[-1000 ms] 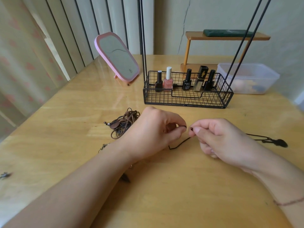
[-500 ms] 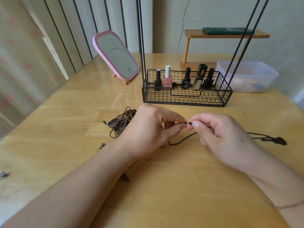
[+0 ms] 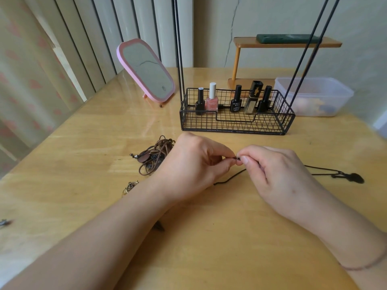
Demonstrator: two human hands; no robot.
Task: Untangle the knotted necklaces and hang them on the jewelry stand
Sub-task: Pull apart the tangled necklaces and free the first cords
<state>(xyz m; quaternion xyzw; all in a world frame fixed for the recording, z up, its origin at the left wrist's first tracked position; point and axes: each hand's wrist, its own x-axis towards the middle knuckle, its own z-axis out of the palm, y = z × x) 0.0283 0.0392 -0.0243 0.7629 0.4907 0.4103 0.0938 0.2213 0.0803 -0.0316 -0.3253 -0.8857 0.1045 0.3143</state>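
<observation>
A thin black cord necklace lies on the wooden table, its dark pendant out at the right. My left hand and my right hand meet at mid table, each pinching one end of this cord, the small clasp ends touching between the fingertips. A loop of cord hangs below the fingers onto the table. A tangle of brown cord necklaces sits just left of my left hand. The black wire jewelry stand rises behind the hands, its tall rods leaving the top of the view.
Several nail polish bottles stand in the stand's basket. A pink mirror leans at the back left, a clear plastic tub and a small wooden shelf at the back right. Small metal pieces lie near my left forearm.
My two hands have drawn together, closing the gap between the cord's two ends until they touch. The pendant and the brown tangle have stayed put.
</observation>
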